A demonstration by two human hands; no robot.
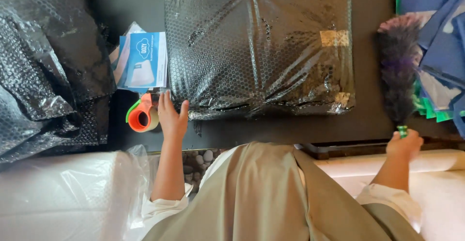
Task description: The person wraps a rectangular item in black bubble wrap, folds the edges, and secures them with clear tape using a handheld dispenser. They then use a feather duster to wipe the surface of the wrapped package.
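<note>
Clearly, we had both hands busy at the edge of the dark table (368, 120). Our left hand (171, 116) was spread open, fingers wide and holding nothing, with its tips just beside the orange tape dispenser (142, 115), which lay at the table's near edge between the hand and the blue-and-white leaflets (143, 61). Our right hand (405, 143) was curled shut around the green handle of a purple feather duster (398, 69), whose plumes lay up the table's right side beside a stack of blue folded fabric (441, 37). Between our hands sat the large bubble-wrapped parcel (259, 47), taped at its corners.

We judged a few risks. The dispenser sat close to the near edge, so a careless nudge from the open hand might have pushed it off. Its cutting blade was not clear to us, so a blind reach could have nicked a finger. The duster's plumes were near the fabric stack and could have snagged it or dragged it. Loose black bubble wrap (43, 67) heaped on the left might have slid onto the leaflets.
</note>
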